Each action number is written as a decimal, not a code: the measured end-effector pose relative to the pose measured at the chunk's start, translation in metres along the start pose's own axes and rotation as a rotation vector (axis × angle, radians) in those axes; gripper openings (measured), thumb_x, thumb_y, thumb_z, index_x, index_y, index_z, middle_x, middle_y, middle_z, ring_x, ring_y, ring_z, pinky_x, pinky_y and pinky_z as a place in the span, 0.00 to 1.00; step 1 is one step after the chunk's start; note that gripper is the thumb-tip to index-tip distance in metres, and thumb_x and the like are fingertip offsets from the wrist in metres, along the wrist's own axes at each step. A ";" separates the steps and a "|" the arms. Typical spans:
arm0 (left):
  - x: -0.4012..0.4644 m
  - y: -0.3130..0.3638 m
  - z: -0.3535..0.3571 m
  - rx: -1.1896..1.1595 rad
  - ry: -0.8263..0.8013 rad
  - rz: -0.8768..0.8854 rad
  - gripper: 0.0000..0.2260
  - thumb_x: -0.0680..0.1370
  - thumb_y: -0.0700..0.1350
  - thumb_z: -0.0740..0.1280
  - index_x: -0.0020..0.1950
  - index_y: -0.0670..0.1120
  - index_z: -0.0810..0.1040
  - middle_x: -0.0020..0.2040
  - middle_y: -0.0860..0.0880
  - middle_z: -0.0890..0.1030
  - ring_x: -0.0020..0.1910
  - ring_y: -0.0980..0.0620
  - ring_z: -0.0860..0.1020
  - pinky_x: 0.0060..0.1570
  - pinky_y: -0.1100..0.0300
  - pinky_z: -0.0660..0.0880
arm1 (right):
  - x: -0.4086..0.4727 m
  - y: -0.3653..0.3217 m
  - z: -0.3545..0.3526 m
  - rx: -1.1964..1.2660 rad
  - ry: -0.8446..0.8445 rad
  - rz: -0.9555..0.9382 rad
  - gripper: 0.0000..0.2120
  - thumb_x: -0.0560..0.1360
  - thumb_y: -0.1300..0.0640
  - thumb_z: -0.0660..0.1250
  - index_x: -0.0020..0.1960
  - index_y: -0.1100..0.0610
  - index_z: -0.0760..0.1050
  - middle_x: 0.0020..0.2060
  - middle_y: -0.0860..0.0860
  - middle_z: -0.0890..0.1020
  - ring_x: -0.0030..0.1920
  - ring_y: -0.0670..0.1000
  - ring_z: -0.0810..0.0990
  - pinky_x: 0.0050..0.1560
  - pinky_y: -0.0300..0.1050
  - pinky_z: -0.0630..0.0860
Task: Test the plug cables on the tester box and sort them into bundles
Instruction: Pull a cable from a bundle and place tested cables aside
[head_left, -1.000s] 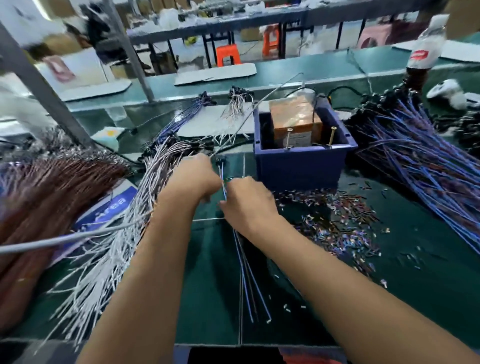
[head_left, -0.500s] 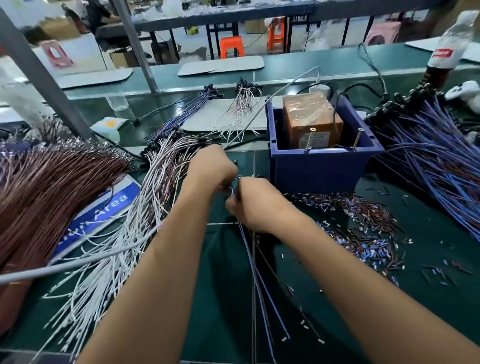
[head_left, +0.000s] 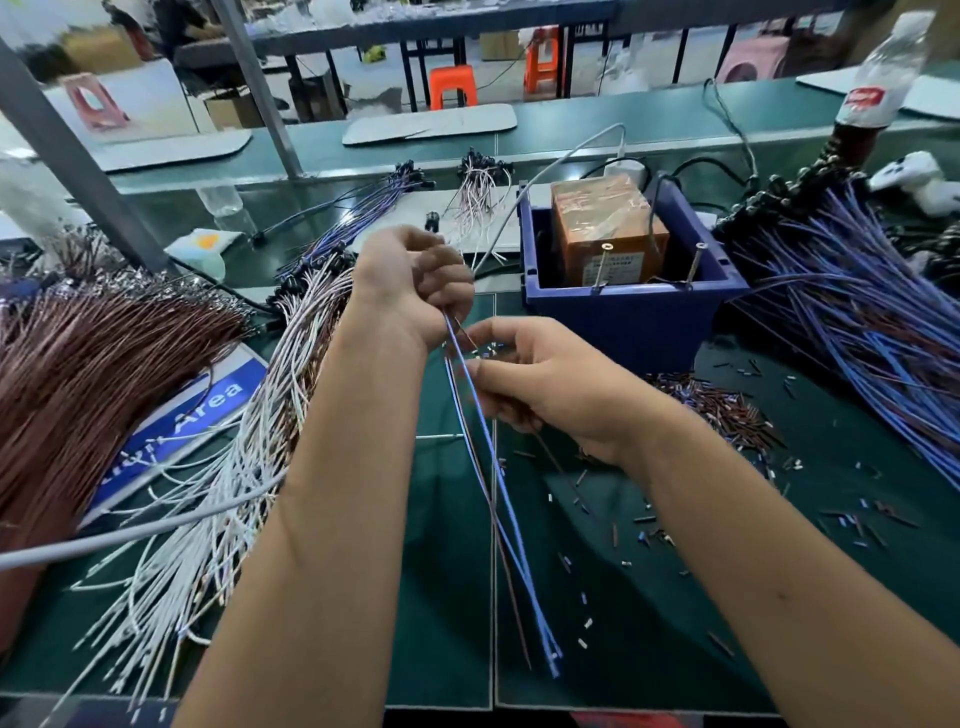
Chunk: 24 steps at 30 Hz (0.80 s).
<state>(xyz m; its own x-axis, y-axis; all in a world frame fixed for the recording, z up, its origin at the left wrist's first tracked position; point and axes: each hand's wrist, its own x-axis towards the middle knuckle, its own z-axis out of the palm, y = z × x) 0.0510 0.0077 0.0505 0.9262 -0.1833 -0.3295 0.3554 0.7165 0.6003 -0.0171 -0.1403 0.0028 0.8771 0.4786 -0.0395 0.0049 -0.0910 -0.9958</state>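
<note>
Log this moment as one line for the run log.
left hand: grips blue cables at top | right hand: pinches them lower | tester box: untouched in blue bin

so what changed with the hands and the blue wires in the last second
Both hands rose off the mat. The left hand still grips the blue wires at the top; the right hand slid below it and now pinches the strands. The blue bin with the tester box and the side bundles stayed put.
</note>
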 end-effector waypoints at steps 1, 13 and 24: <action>-0.002 -0.001 0.002 -0.035 -0.009 0.026 0.09 0.76 0.40 0.56 0.35 0.47 0.64 0.27 0.55 0.59 0.21 0.57 0.55 0.21 0.67 0.49 | -0.004 0.001 -0.004 0.003 -0.056 -0.008 0.06 0.84 0.58 0.65 0.56 0.57 0.81 0.29 0.50 0.77 0.27 0.46 0.69 0.26 0.35 0.64; -0.036 -0.044 0.014 0.332 -0.453 0.398 0.19 0.84 0.49 0.58 0.35 0.51 0.58 0.27 0.53 0.54 0.26 0.55 0.51 0.26 0.58 0.47 | -0.057 0.020 -0.072 0.621 -0.269 -0.171 0.13 0.83 0.53 0.60 0.59 0.57 0.80 0.50 0.61 0.86 0.37 0.49 0.82 0.26 0.32 0.73; -0.021 -0.092 0.004 1.035 -0.457 0.608 0.19 0.76 0.50 0.69 0.33 0.45 0.64 0.29 0.46 0.59 0.28 0.53 0.58 0.30 0.58 0.54 | -0.073 0.044 -0.123 0.626 0.047 -0.362 0.15 0.78 0.55 0.69 0.62 0.58 0.83 0.51 0.53 0.87 0.36 0.44 0.77 0.27 0.30 0.69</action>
<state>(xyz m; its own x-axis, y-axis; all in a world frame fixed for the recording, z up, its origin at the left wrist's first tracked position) -0.0006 -0.0572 0.0048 0.8590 -0.3731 0.3504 -0.3961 -0.0510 0.9168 -0.0221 -0.2864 -0.0277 0.8924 0.3444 0.2915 0.0359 0.5898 -0.8068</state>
